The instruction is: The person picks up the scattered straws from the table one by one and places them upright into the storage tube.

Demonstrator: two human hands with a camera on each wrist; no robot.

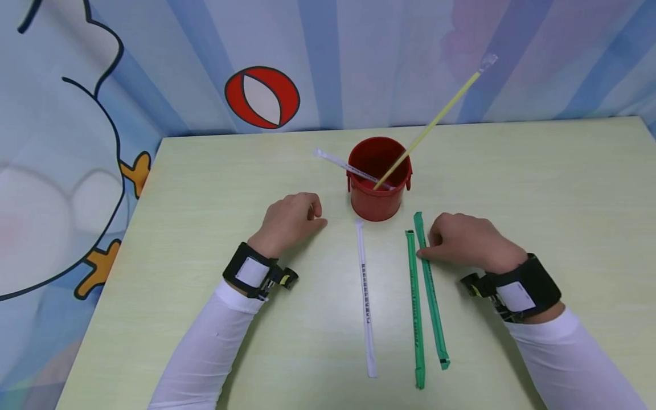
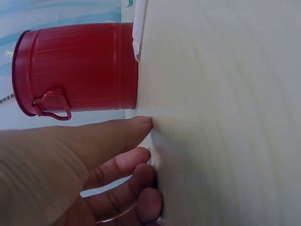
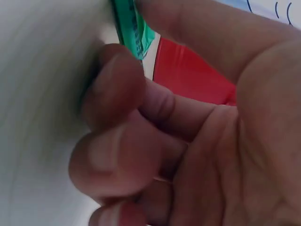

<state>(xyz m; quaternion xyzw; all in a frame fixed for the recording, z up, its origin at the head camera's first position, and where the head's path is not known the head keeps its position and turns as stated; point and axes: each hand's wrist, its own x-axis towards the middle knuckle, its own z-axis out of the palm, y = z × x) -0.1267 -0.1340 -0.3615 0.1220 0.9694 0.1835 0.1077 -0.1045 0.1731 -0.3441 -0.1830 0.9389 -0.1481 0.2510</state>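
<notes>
My left hand rests on the table left of a red bucket, holding nothing, its fingers loosely bent and the thumb straighter. My right hand is low on the table, its thumb lying across the right one of two green-wrapped straws and the other fingers curled beside it. That green-wrapped straw lies between thumb and index finger. In the right wrist view, its printed green wrapper shows at the thumb tip. The other green-wrapped straw lies just to the left, nearly parallel.
A white-wrapped straw lies between the hands, its far end at the bucket's base. Another white-wrapped straw and a long yellow stick with a clear tip lean in the bucket. Behind the table stands a printed backdrop.
</notes>
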